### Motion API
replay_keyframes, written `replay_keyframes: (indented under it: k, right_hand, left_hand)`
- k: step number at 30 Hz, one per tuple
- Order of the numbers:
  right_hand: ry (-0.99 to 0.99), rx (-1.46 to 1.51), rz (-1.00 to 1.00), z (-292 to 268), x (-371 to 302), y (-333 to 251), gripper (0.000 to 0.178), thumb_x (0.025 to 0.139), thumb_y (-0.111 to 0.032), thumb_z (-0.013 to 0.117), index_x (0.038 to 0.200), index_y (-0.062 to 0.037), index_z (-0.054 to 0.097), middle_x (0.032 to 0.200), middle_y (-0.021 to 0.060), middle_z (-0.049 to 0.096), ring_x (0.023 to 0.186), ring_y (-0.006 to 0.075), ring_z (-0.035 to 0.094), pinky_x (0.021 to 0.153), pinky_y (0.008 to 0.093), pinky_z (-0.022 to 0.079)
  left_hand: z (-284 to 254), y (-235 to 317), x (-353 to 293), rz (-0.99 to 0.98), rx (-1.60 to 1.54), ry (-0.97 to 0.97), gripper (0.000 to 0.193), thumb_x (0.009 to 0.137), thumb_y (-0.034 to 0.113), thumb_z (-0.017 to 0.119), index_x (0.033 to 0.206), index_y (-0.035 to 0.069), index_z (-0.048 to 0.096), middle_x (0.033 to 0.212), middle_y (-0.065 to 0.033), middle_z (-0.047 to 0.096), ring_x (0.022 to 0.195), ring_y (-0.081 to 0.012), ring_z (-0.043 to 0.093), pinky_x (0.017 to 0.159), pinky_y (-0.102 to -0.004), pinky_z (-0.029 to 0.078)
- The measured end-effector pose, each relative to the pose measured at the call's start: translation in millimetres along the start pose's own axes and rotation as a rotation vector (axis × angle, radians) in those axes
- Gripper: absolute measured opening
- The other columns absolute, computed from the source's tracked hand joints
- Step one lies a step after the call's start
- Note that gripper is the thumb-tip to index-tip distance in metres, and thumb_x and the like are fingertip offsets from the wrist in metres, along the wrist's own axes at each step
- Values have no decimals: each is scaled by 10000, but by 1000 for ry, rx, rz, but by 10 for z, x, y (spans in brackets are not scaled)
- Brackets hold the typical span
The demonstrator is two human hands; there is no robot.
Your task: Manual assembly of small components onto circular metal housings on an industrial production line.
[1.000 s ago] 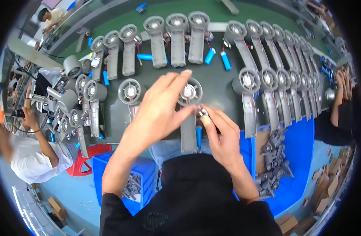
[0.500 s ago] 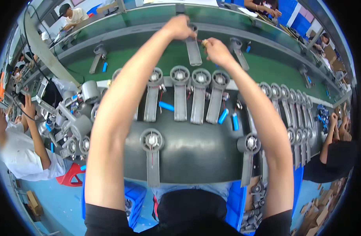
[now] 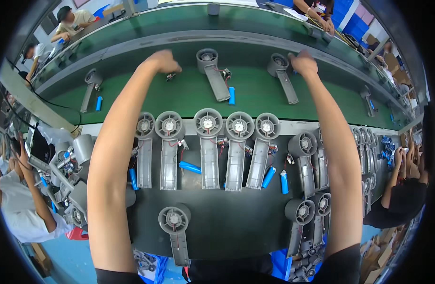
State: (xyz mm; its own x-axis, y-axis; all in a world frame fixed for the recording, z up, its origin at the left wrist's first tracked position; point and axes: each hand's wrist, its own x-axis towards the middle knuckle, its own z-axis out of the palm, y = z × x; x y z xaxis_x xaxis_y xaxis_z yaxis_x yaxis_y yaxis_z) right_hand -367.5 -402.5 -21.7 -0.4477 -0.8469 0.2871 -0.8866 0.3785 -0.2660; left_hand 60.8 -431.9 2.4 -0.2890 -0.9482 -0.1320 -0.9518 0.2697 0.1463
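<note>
Here both arms stretch to the far green belt [image 3: 189,97]. The left hand [image 3: 163,61] is curled narrow over a small wired part [image 3: 170,75]; the right hand [image 3: 302,62], closed, touches a grey fan housing [image 3: 283,75]. Placing seems underway; letting go cleanly comes next.

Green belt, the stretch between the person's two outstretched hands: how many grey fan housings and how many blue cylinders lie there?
Grey fan housings: 2
Blue cylinders in plain view: 1
Total: 3
</note>
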Motion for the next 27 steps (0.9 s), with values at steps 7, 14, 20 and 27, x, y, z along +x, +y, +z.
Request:
replay_keyframes:
  k: [7, 14, 20, 27]
  right_hand:
    - [-229, -27, 53, 144, 33, 217, 456, 878, -381, 631, 1040, 41, 690, 1097, 217, 703, 1062, 333, 677, 919, 410, 534]
    - [-386, 679, -34, -1395, -1099, 62, 235, 920, -270, 501, 988, -72, 610, 742, -1, 525, 681, 88, 530, 588, 249, 429]
    - [-428, 586, -161, -1874, -2566, 320, 213, 993, -276, 549, 999, -79, 629, 742, -71, 505, 658, 36, 447, 585, 216, 373]
    - [-523, 1046, 118, -2345, -3553, 653, 176, 957, -124, 533, 1062, -22, 631, 743, -20, 560, 635, 47, 495, 572, 190, 380]
  left_hand:
    - [284, -204, -24, -111, -30, 89, 378, 823, 203, 646, 1109, -44, 667, 1156, -278, 656, 1113, -420, 625, 961, -449, 503]
    - [-517, 229, -1010, 9, -213, 362, 236, 898, 183, 584, 1011, -23, 604, 832, -154, 651, 783, -234, 632, 720, -384, 487]
    - [-359, 1749, -2359, 378, -377, -179, 230, 879, 171, 568, 1022, -8, 591, 913, -166, 653, 883, -261, 653, 762, -406, 510]
    - [-57, 2386, -1966, 679, -405, -354, 523, 764, 301, 761, 1148, -35, 643, 1026, -203, 684, 1002, -331, 664, 894, -398, 525]
